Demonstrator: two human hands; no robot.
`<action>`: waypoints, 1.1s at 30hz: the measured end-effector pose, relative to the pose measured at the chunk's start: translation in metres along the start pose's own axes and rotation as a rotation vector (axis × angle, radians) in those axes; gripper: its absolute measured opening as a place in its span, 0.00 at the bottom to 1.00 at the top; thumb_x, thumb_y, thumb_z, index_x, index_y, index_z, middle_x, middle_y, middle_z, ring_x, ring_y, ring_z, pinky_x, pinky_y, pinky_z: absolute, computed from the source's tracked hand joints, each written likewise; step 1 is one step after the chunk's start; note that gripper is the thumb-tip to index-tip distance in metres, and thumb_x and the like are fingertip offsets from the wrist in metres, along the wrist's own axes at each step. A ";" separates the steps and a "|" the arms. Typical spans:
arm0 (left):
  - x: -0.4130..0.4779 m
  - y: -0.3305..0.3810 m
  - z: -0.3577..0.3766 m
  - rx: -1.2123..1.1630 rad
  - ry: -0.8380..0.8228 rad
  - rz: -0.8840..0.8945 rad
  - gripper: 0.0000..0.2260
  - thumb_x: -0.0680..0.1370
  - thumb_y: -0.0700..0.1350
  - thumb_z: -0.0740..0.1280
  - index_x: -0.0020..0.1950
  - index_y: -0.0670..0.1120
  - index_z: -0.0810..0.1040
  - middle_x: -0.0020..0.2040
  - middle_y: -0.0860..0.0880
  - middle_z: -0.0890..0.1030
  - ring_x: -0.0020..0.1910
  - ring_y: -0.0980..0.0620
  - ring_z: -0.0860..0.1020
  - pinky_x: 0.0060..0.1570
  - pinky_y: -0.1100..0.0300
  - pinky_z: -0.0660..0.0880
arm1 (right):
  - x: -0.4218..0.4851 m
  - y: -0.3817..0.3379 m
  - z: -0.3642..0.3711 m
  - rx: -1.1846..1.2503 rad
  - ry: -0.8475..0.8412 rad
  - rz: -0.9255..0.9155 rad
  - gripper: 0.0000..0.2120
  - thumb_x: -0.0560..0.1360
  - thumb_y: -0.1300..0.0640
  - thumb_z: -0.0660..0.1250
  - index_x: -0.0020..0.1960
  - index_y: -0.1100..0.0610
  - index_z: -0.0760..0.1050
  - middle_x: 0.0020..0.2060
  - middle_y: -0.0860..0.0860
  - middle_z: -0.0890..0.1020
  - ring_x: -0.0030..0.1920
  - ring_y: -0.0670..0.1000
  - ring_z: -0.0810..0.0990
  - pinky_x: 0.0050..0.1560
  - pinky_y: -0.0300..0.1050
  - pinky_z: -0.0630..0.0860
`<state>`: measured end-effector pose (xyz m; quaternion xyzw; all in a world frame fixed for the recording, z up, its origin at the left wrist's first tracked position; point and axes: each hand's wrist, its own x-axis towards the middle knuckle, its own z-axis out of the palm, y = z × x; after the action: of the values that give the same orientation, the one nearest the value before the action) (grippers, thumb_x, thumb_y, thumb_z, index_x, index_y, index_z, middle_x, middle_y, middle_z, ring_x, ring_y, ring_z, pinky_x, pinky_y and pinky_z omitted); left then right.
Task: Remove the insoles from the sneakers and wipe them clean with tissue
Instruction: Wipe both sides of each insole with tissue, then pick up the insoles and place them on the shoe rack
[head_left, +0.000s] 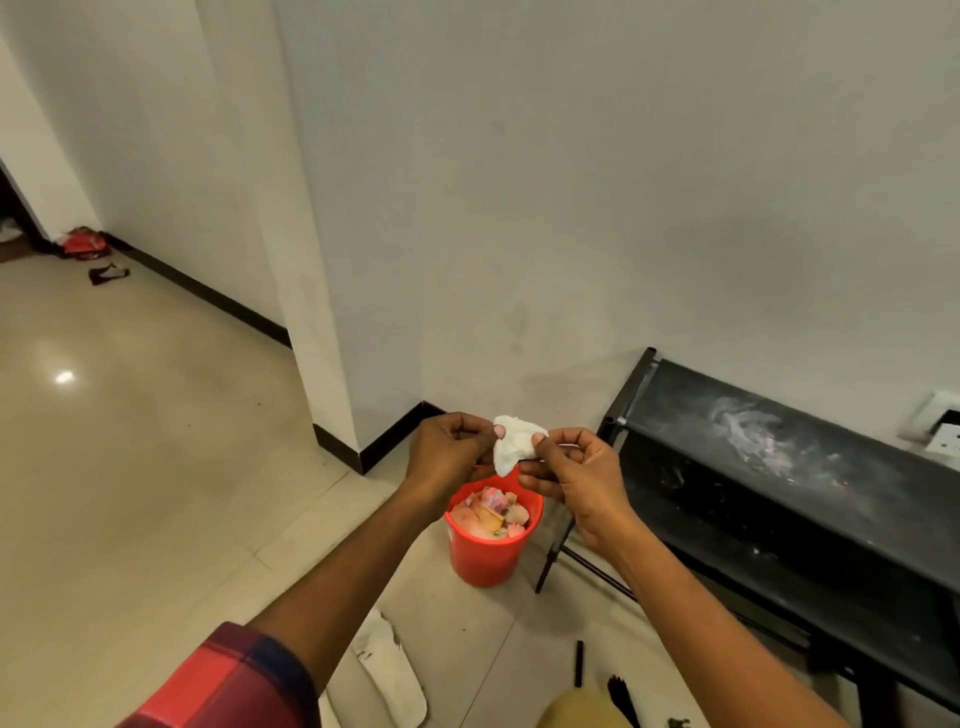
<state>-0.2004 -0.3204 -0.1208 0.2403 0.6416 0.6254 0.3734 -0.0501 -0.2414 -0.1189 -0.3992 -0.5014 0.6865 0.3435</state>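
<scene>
Nearest to me, on the floor short of the red bucket, a white insole is lying flat, its surface smudged with dark marks. To the right of it, also short of the bucket, a short black stick is lying on the tiles. I am watching both bare forearms reaching forward, the left one coming out of a red plaid sleeve. Directly above the bucket, the left hand and the right hand are each pinching a crumpled white tissue between thumb and fingertips, one at either side of it, with the other fingers curling in. The tissue is hanging over the bucket's open mouth, and the bucket itself is holding a heap of pinkish and pale scraps. Just right of the bucket, a black rack is standing against the wall, its top shelf showing dusty pale smears. Far off to the left of the bucket, a red bundle is sitting by the skirting.
</scene>
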 end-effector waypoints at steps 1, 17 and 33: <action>0.013 -0.008 0.002 0.000 0.003 -0.019 0.08 0.77 0.40 0.76 0.52 0.36 0.84 0.41 0.42 0.88 0.36 0.52 0.87 0.34 0.61 0.82 | 0.015 0.006 0.000 -0.020 0.014 0.018 0.12 0.76 0.62 0.72 0.56 0.64 0.75 0.44 0.63 0.86 0.42 0.61 0.87 0.39 0.51 0.84; 0.152 -0.210 -0.030 0.334 0.150 -0.269 0.03 0.76 0.43 0.76 0.43 0.45 0.86 0.38 0.40 0.86 0.42 0.40 0.87 0.46 0.45 0.85 | 0.194 0.211 -0.020 -0.407 0.256 0.488 0.13 0.75 0.61 0.73 0.55 0.67 0.76 0.42 0.64 0.82 0.31 0.55 0.79 0.39 0.58 0.84; 0.081 -0.261 -0.212 0.268 0.397 -0.339 0.03 0.77 0.43 0.76 0.46 0.44 0.87 0.41 0.45 0.87 0.42 0.44 0.87 0.47 0.50 0.86 | 0.143 0.289 0.118 -0.425 -0.115 0.513 0.05 0.75 0.67 0.68 0.51 0.61 0.78 0.39 0.58 0.83 0.33 0.56 0.79 0.31 0.45 0.80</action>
<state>-0.3733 -0.4157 -0.4047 0.0498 0.8101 0.4986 0.3044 -0.2395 -0.2406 -0.4054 -0.5356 -0.5352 0.6520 0.0399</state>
